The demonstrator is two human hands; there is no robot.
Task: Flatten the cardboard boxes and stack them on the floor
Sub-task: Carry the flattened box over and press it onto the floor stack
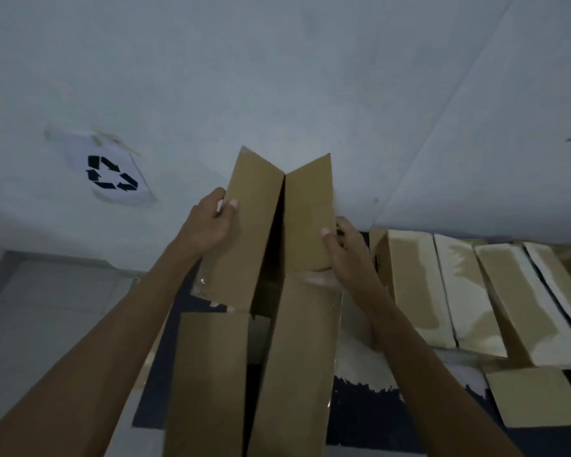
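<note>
I hold a brown cardboard box [254,245] up in front of a pale wall, its far flaps spread open in a V and its near flaps hanging toward me. My left hand [208,222] grips the left far flap at its outer edge, thumb on the front face. My right hand [340,249] pinches the right far flap at its lower right edge, thumb on the front. A dark gap runs down the middle between the flaps. Bits of clear tape cling to the box's edges.
A row of several taped cardboard boxes [468,291] lies on a dark surface at the right, below the wall. A sheet with a black recycling symbol [111,173] is taped to the wall at the left. A pale grey panel [47,298] sits lower left.
</note>
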